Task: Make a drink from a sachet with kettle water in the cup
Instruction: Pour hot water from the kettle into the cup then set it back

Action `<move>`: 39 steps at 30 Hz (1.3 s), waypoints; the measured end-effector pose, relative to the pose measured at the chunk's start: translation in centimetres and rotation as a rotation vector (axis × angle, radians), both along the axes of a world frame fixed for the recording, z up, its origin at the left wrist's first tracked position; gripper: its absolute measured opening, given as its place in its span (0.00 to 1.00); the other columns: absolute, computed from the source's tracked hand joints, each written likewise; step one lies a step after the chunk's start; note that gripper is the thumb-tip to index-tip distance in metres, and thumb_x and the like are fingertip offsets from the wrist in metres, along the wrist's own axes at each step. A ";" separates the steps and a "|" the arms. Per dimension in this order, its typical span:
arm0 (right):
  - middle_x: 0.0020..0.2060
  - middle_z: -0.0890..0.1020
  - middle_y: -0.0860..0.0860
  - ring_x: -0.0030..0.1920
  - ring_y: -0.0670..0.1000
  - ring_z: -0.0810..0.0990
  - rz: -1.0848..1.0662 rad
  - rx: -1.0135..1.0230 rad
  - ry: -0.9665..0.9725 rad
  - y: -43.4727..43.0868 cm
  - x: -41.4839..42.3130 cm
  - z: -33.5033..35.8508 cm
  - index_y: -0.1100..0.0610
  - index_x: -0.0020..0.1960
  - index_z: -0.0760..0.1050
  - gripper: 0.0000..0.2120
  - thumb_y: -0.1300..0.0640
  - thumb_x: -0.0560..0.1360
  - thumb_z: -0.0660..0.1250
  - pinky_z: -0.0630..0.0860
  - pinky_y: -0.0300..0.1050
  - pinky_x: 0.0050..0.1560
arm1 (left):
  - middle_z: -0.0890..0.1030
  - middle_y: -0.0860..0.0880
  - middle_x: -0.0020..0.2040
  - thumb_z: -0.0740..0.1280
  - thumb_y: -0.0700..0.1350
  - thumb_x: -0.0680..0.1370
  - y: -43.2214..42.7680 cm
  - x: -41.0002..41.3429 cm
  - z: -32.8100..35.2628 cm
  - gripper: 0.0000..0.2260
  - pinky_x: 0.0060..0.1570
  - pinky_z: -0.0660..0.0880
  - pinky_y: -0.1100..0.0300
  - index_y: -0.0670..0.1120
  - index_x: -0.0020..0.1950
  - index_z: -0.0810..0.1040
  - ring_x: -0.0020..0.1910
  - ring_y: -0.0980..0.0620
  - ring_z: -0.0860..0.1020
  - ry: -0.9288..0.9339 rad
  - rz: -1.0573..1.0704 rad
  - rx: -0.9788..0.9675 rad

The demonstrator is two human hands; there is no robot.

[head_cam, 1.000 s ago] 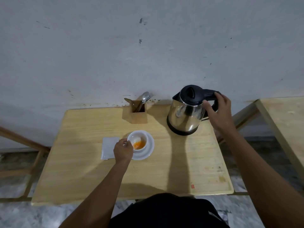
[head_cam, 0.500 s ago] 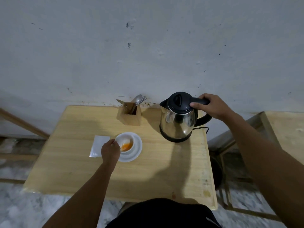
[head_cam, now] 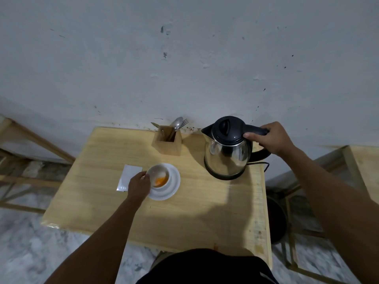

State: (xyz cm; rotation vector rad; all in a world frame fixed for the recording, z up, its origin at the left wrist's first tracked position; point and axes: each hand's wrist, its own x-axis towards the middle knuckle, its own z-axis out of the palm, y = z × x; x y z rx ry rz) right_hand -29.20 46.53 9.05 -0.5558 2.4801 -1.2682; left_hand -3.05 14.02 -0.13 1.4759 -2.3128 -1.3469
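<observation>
A white cup (head_cam: 159, 174) with orange powder at its bottom stands on a white saucer (head_cam: 171, 186) on the wooden table (head_cam: 106, 197). My left hand (head_cam: 139, 186) grips the cup's left side. A steel kettle (head_cam: 226, 152) with a black lid stands at the table's back right on its black base, spout pointing left. My right hand (head_cam: 271, 139) is closed around the kettle's black handle. A white sachet (head_cam: 129, 177) lies flat just left of the saucer, partly under my left hand.
A wooden holder (head_cam: 167, 143) with a spoon, a fork and other cutlery stands against the wall behind the cup. The kettle's cord (head_cam: 264, 166) runs off the right edge. A second wooden table (head_cam: 365, 169) is to the right, a dark stool (head_cam: 276, 220) below.
My right hand has shifted from the kettle's handle side to a full grip on the top of the handle. The camera view moved; the cup and left hand stay together.
</observation>
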 end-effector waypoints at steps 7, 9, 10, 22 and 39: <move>0.19 0.58 0.44 0.22 0.45 0.58 -0.013 -0.033 0.084 -1.4 1.7 1.2 0.56 0.23 0.59 0.33 0.33 0.56 0.76 0.57 0.42 0.29 | 0.82 0.37 0.49 0.60 0.45 0.80 0.0 0.4 0.1 0.13 0.55 0.77 0.40 0.40 0.55 0.80 0.51 0.36 0.79 0.026 -0.035 -0.002; 0.18 0.57 0.44 0.22 0.45 0.57 0.010 -0.017 0.111 -1.9 2.1 2.0 0.56 0.23 0.58 0.34 0.32 0.56 0.75 0.57 0.42 0.29 | 0.83 0.38 0.48 0.60 0.44 0.80 0.0 0.4 0.3 0.12 0.54 0.76 0.41 0.40 0.55 0.80 0.50 0.36 0.80 0.030 -0.032 0.013; 0.19 0.57 0.44 0.22 0.45 0.57 0.018 -0.010 0.125 -2.2 2.3 2.3 0.57 0.24 0.59 0.35 0.32 0.56 0.76 0.57 0.43 0.29 | 0.83 0.38 0.48 0.60 0.43 0.80 0.0 0.4 0.3 0.12 0.54 0.77 0.42 0.40 0.56 0.80 0.50 0.36 0.80 0.033 -0.031 0.015; 0.18 0.64 0.48 0.22 0.48 0.64 0.210 0.228 0.172 -8.3 6.1 8.1 0.60 0.23 0.64 0.36 0.27 0.54 0.72 0.61 0.44 0.29 | 0.79 0.41 0.48 0.60 0.41 0.80 -1.4 1.4 0.6 0.11 0.38 0.74 0.60 0.43 0.59 0.78 0.35 0.50 0.77 0.114 -0.059 0.190; 0.22 0.70 0.50 0.24 0.50 0.70 0.286 0.678 0.245 -16.0 10.6 10.7 0.58 0.26 0.69 0.35 0.24 0.59 0.69 0.64 0.43 0.29 | 0.77 0.48 0.48 0.62 0.41 0.80 -3.9 2.2 -0.1 0.13 0.53 0.80 0.44 0.42 0.65 0.76 0.40 0.53 0.78 0.177 -0.250 0.303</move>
